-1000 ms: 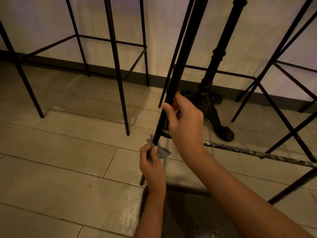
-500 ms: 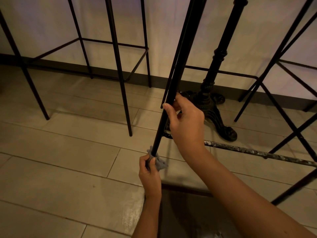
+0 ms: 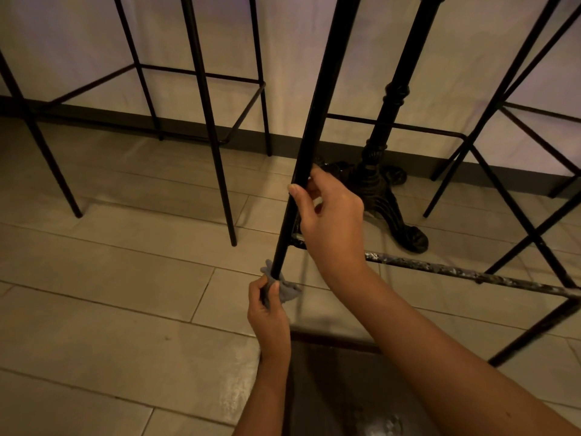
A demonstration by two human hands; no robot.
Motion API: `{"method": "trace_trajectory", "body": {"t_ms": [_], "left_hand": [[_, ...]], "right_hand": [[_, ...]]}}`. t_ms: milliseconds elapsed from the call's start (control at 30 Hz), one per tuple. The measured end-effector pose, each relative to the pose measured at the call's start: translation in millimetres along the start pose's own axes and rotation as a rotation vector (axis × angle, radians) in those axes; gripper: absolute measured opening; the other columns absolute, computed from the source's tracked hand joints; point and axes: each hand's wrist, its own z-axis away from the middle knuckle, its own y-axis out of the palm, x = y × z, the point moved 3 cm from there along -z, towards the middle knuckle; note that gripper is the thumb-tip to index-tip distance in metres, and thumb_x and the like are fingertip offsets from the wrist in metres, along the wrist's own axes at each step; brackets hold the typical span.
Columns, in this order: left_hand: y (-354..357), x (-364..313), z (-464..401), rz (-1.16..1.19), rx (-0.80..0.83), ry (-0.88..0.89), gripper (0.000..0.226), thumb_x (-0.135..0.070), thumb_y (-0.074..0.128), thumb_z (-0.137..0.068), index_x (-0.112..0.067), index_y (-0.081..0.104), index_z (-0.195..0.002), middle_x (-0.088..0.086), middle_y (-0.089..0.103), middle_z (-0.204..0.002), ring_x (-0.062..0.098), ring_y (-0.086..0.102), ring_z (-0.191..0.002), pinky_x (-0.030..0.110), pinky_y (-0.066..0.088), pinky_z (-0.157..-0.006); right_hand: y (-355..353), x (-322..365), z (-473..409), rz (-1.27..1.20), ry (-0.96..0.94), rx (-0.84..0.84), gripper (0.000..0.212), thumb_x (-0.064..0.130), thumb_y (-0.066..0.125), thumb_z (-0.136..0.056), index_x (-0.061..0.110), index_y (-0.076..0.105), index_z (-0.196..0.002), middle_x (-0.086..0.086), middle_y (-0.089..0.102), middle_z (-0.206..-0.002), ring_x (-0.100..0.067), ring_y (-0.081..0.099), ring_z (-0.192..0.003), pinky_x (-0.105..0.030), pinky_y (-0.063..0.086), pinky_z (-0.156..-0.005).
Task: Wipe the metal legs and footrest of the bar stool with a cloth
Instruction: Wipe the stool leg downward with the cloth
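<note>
Crowding gripped stool leg point(image 3: 317, 121): table pedestal point(image 3: 382, 171) behind, neighbouring stool point(image 3: 204, 121) left.

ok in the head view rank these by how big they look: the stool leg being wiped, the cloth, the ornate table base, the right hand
1. stool leg, running from the top edge down to the cloth
2. ornate table base
3. right hand, though nearness to the camera inflates it, so 2 and 3 are close
4. cloth, mostly hidden in the left hand

Stool leg point(image 3: 317, 127) foot hidden (cloth point(image 3: 287, 291), left hand point(image 3: 267, 313)); top cropped.
</note>
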Motion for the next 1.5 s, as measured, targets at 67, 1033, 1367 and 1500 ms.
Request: {"method": "trace_trajectory", "body": {"t_ms": [67, 1033, 1367, 1500], "left_hand": [[-3.3, 5.3, 1.4, -0.006, 0.007, -0.026, 0.008, -0.002, 0.053, -0.090, -0.009, 0.055, -0.092, -0.006, 0.059, -0.084, -0.005, 0.057, -0.078, 0.006, 0.044, -0.069], [0.3, -19.5, -5.3, 0.110, 0.000, -0.075, 0.020, -0.004, 0.055, -0.089, -0.022, 0.055, -0.080, -0.004, 0.057, -0.079, 0.009, 0.053, -0.077, 0.017, 0.045, -0.072], [-8.0, 1.6, -1.3, 0.012, 0.038, -0.119, 0.022, -0.005, 0.053, -0.090, -0.024, 0.052, -0.081, -0.004, 0.056, -0.080, -0.002, 0.054, -0.071, 0.010, 0.045, -0.067], [-9.8, 4.9, -4.0, -0.004, 0.076, -0.110, 0.017, -0.003, 0.053, -0.090, -0.018, 0.052, -0.081, -0.003, 0.056, -0.079, -0.003, 0.053, -0.069, 0.009, 0.044, -0.065]], "right_hand": [[-0.4, 0.1, -0.2, -0.011, -0.001, -0.007, 0.024, 0.019, 0.059, -0.089, 0.005, 0.063, -0.109, -0.005, 0.065, -0.085, -0.014, 0.060, -0.076, -0.032, 0.054, -0.069], [0.1, 3.6, 1.5, -0.013, 0.032, 0.005, 0.025, 0.018, 0.057, -0.090, 0.003, 0.062, -0.109, -0.006, 0.064, -0.089, -0.013, 0.058, -0.078, -0.024, 0.050, -0.068], [0.9, 2.0, 1.5, -0.039, 0.035, 0.029, 0.026, 0.019, 0.056, -0.091, 0.005, 0.060, -0.112, -0.005, 0.063, -0.091, -0.012, 0.058, -0.081, -0.022, 0.050, -0.069], [0.9, 1.9, 2.2, -0.047, 0.025, 0.015, 0.024, 0.017, 0.056, -0.091, 0.005, 0.061, -0.111, -0.004, 0.063, -0.089, -0.011, 0.057, -0.079, -0.022, 0.050, -0.068]]}}
